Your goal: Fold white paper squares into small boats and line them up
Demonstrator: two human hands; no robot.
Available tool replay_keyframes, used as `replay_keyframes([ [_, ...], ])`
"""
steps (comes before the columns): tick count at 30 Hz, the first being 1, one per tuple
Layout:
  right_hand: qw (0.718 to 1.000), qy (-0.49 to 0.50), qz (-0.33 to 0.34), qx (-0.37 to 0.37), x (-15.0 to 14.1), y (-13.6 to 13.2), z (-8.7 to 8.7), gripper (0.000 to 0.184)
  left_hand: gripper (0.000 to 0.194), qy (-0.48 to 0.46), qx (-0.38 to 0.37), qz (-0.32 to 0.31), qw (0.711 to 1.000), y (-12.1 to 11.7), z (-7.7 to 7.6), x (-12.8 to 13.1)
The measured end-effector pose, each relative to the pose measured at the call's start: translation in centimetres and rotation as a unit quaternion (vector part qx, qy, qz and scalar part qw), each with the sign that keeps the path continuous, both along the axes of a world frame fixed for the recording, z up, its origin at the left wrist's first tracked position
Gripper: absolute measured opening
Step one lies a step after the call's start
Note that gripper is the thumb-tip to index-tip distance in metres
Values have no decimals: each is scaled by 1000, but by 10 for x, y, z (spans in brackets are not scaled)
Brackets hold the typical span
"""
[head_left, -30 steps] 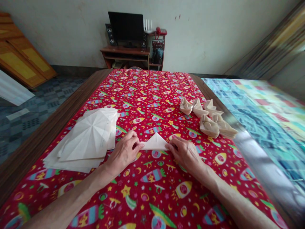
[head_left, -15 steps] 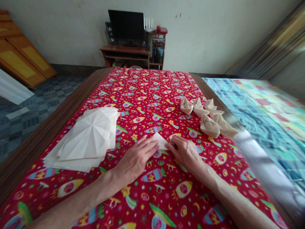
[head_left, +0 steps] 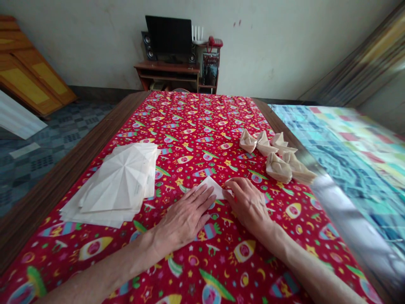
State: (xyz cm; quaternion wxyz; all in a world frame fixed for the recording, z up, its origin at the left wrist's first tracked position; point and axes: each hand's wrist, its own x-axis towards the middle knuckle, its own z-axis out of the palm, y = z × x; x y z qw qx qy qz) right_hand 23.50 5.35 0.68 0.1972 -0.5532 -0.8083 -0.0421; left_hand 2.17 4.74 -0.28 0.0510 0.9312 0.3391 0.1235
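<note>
A small piece of white folded paper (head_left: 210,184) lies flat on the red patterned cloth, a pointed corner facing away from me. My left hand (head_left: 190,213) rests palm down with fingers stretched over its left side, covering part of it. At the paper's right corner, the curled thumb and fingers of my right hand (head_left: 248,202) close in on the edge; the fingertips are partly hidden. To the left lies a stack of creased paper sheets (head_left: 120,177), the top one with creases fanning out from its middle. Several bundles of folded paper (head_left: 279,166) stand at the right.
The red cloth (head_left: 202,120) covers a brown table (head_left: 104,122). Beyond it a monitor (head_left: 168,39) stands on a small desk (head_left: 167,71) with a red telephone (head_left: 215,41) beside. A bed (head_left: 354,156) adjoins on the right; a wooden cabinet (head_left: 30,69) stands left.
My left hand has slid slightly right over the folded paper, its fingers more spread. My right hand has turned a little, with its knuckles raised, staying at the right corner.
</note>
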Motion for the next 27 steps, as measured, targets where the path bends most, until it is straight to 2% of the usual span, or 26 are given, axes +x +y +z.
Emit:
replay_keyframes([
  [3,992,-39,107,56,-5,-12,-3,31,45,-1,-7,-2,1000,0,1,1],
  [5,981,-46,182,43,-10,-20,-5,38,46,0,-11,3,1000,0,1,1],
  [6,979,-52,196,28,-11,-24,-7,39,46,1,-10,7,1000,0,1,0],
  [9,979,-65,190,-15,-10,-32,-9,45,49,14,1,3,1000,-1,2,-5],
  [12,980,-74,180,-28,-1,-37,-8,49,48,34,5,2,999,-2,3,-13],
  [22,980,-93,173,13,18,-42,-9,45,44,56,36,57,996,-9,7,-46],
  [27,982,-55,178,40,17,-33,-6,30,39,18,54,76,995,-8,3,-54],
])
